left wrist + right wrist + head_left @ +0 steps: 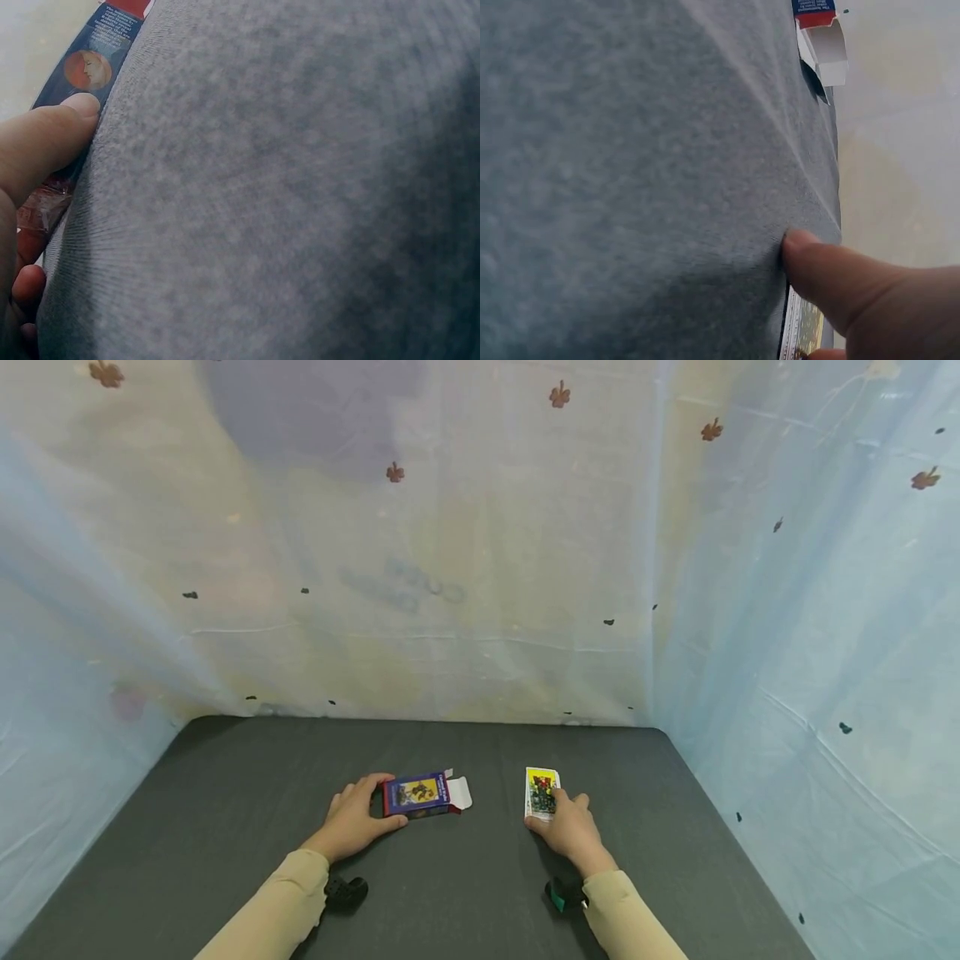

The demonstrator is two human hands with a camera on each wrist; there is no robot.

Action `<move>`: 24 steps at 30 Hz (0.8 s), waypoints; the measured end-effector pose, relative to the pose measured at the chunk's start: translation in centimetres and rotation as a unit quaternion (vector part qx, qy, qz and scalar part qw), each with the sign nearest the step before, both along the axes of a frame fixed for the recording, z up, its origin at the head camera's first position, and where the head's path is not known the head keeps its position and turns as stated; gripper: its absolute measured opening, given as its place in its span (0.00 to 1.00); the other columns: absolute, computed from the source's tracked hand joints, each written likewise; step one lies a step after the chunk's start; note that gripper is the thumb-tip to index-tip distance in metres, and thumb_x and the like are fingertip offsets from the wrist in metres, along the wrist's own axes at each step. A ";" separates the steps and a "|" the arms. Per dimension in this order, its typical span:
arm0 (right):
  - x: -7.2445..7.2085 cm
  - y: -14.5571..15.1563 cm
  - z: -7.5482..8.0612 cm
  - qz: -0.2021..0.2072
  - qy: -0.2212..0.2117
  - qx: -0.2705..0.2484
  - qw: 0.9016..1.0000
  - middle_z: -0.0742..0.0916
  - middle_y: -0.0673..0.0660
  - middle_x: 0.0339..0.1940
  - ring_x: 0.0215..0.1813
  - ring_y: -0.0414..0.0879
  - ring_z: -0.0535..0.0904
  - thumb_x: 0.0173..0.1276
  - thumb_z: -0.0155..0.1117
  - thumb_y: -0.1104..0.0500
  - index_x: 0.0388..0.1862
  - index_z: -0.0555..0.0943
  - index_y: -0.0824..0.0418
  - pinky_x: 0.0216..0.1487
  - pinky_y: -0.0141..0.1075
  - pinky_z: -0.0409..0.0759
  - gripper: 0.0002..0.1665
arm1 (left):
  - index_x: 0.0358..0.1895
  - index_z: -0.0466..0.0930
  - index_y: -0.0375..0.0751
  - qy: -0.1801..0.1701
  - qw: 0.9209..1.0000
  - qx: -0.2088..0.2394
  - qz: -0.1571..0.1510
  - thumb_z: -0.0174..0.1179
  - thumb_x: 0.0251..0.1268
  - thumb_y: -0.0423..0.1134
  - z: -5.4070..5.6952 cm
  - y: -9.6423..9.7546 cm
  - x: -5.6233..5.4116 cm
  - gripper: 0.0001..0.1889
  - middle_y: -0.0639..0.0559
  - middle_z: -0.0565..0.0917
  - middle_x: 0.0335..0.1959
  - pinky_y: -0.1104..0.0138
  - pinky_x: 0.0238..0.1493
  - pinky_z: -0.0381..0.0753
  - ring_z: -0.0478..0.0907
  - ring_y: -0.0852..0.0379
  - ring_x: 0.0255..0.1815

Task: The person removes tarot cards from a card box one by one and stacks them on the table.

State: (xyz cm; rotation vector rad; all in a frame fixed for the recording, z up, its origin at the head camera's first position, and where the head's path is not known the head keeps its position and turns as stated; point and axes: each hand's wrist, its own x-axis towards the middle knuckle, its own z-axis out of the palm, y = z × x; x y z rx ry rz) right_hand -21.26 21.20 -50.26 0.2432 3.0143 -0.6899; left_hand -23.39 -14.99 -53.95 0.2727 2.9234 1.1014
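Note:
A blue and red card box (417, 793) with a yellow picture on top lies on the dark grey table, its white end flap (460, 793) open to the right. My left hand (351, 818) grips the box's left end, thumb on the near side and fingers at the far side. In the left wrist view the thumb (75, 112) presses the box's printed side (109, 41). To the right, a deck of cards (540, 787) lies with a yellow picture card uppermost. My right hand (568, 828) holds it by the near edge and right side.
The grey cloth-covered table (450, 893) ends at a pale translucent curtain (480, 568) behind, with more curtain on both sides. Black wrist devices hang under each sleeve, one at the left wrist (347, 893) and one at the right wrist (564, 895).

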 end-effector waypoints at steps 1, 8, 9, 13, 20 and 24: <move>0.1 0.0 0.0 0.000 0.001 -0.001 1.000 0.71 0.71 0.48 0.39 0.57 0.74 0.58 0.72 0.40 0.70 0.67 0.65 0.41 0.55 0.75 0.49 | 0.70 0.63 0.53 0.001 1.000 -0.001 0.001 0.69 0.51 0.64 0.0 0.0 0.0 0.44 0.48 0.74 0.59 0.48 0.53 0.61 0.67 0.49 0.51; 0.3 -0.3 -0.1 -0.010 0.005 -0.009 1.000 0.71 0.70 0.48 0.37 0.55 0.74 0.58 0.72 0.41 0.68 0.68 0.65 0.39 0.52 0.75 0.47 | 0.70 0.63 0.51 -0.001 1.000 -0.004 0.001 0.69 0.52 0.62 0.1 0.0 0.3 0.43 0.48 0.74 0.59 0.47 0.54 0.60 0.67 0.48 0.51; 0.3 -0.3 -0.1 -0.010 0.006 -0.010 1.000 0.71 0.70 0.47 0.37 0.55 0.74 0.58 0.72 0.41 0.68 0.68 0.66 0.38 0.52 0.75 0.47 | 0.70 0.63 0.50 0.000 1.000 -0.003 0.001 0.69 0.52 0.61 0.1 0.0 0.4 0.43 0.47 0.74 0.59 0.47 0.54 0.60 0.67 0.47 0.51; 0.3 -0.3 -0.1 -0.012 0.016 -0.013 1.000 0.72 0.69 0.46 0.37 0.55 0.75 0.58 0.73 0.42 0.68 0.66 0.69 0.38 0.52 0.76 0.49 | 0.70 0.63 0.51 -0.001 1.000 -0.003 0.001 0.69 0.52 0.61 0.2 0.0 0.4 0.43 0.47 0.74 0.59 0.47 0.54 0.60 0.67 0.47 0.52; 0.0 -1.1 -0.1 -0.049 0.033 -0.031 0.998 0.71 0.74 0.50 0.52 0.67 0.71 0.54 0.72 0.35 0.72 0.53 0.71 0.48 0.59 0.71 0.63 | 0.70 0.63 0.52 0.002 1.000 -0.003 -0.003 0.68 0.52 0.63 0.2 0.0 0.1 0.43 0.48 0.73 0.60 0.47 0.54 0.60 0.67 0.48 0.52; -0.6 -1.9 -0.2 -0.063 0.041 -0.023 0.997 0.70 0.77 0.51 0.57 0.71 0.66 0.52 0.74 0.36 0.73 0.50 0.71 0.52 0.62 0.67 0.66 | 0.70 0.63 0.52 0.005 1.000 -0.003 -0.005 0.68 0.52 0.63 0.0 0.1 0.0 0.43 0.48 0.73 0.59 0.46 0.55 0.59 0.67 0.48 0.52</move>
